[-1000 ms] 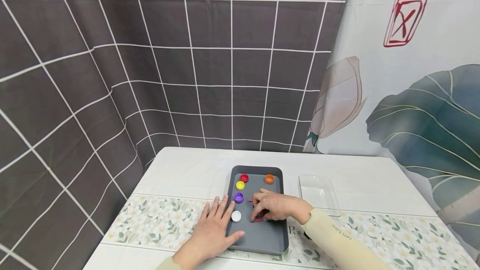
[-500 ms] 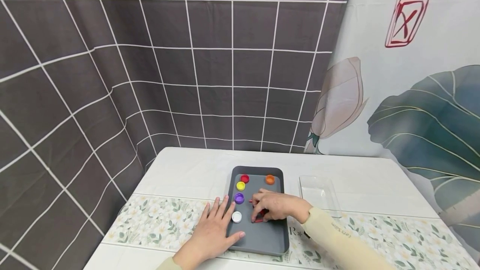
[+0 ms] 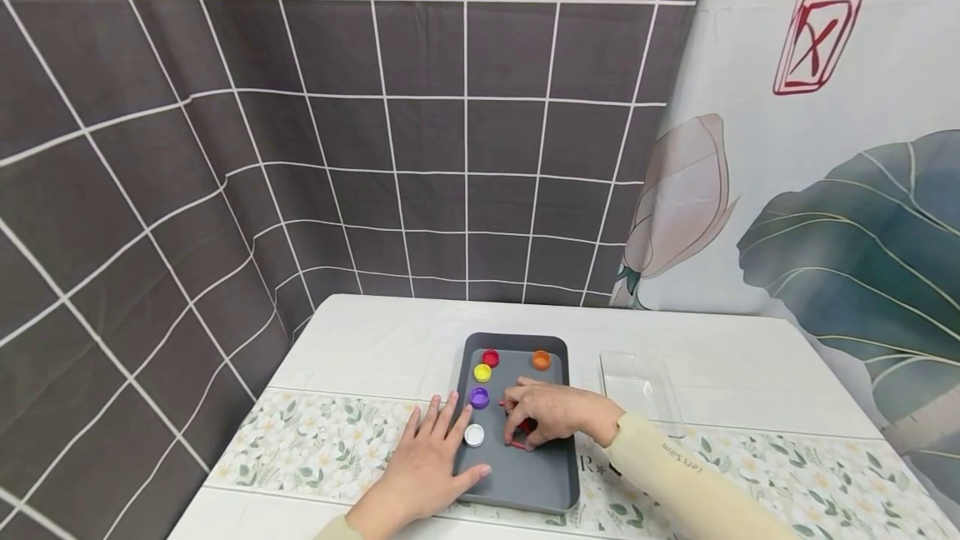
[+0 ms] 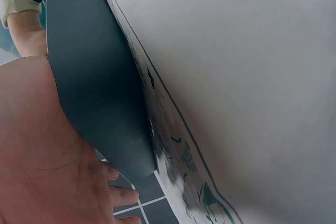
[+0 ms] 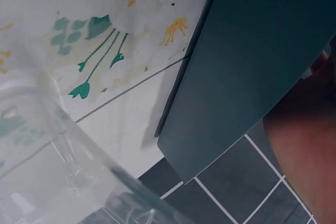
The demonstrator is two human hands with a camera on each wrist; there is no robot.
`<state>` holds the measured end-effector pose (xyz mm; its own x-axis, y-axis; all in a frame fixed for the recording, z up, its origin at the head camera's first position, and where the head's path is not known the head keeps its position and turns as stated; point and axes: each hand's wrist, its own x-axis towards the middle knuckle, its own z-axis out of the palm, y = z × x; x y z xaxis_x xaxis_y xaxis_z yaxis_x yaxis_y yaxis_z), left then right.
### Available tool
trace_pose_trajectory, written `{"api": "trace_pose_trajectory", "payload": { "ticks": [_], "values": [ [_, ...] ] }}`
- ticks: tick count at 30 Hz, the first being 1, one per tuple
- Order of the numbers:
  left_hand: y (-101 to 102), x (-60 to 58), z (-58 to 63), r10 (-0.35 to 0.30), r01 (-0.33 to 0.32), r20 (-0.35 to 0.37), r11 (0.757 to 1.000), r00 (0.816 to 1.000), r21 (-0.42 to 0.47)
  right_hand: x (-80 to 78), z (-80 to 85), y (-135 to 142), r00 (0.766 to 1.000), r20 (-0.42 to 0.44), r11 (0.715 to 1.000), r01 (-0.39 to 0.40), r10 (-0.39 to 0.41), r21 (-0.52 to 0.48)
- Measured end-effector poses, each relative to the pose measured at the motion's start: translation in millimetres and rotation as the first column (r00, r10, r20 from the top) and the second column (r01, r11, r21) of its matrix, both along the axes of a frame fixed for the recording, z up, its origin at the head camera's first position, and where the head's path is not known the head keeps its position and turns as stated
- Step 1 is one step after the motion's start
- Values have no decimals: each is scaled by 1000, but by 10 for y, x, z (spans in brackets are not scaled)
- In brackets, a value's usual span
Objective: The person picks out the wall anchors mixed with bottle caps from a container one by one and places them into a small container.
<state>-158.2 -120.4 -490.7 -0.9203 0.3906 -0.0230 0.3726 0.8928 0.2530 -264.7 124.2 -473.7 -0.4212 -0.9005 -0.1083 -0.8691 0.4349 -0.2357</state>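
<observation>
While the right hand point(image 3: 546, 412) grips something red point(image 3: 528, 424), mostly covered, shape unclear

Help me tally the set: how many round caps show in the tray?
5 in the tray: red cap, yellow cap, purple cap and white cap along the left; orange cap upper right. The right hand may hide others.

- Red object point(image 3: 519, 444): showing only as slivers around the curled fingers of the right hand point(image 3: 546, 408), which is gripping it near the middle of the tray; full shape hiding beneath the hand.
- Grey tray point(image 3: 525, 483): lying flat, open side facing up; rectangular, corners rounding, walls rising low all round, long sides running away from the person; left hand point(image 3: 423, 463) covering part of its left edge.
</observation>
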Motion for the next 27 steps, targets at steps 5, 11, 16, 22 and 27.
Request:
{"api": "trace_pose_trajectory", "payload": {
  "ticks": [5, 11, 16, 22, 27],
  "values": [
    [1, 6, -7, -2, 2, 4, 1000, 1000, -5, 38, -11, 7, 1000, 9, 1000, 17, -17, -22],
    [4, 37, 3, -6, 6, 14, 1000, 1000, 5, 115, -100, 18, 999, -18, 998, 33, -34, -52],
    [2, 36, 10, -6, 6, 15, 1000, 1000, 8, 183, -149, 39, 995, -89, 995, 47, -55, -86],
    [6, 5, 5, -9, 9, -7, 1000, 1000, 0, 252, -107, 105, 993, 9, 960, 114, -116, -256],
    [-6, -11, -20, -8, 8, -10, 1000, 1000, -6, 294, -120, 185, 978, 157, 888, 193, -139, -418]
  ]
}}
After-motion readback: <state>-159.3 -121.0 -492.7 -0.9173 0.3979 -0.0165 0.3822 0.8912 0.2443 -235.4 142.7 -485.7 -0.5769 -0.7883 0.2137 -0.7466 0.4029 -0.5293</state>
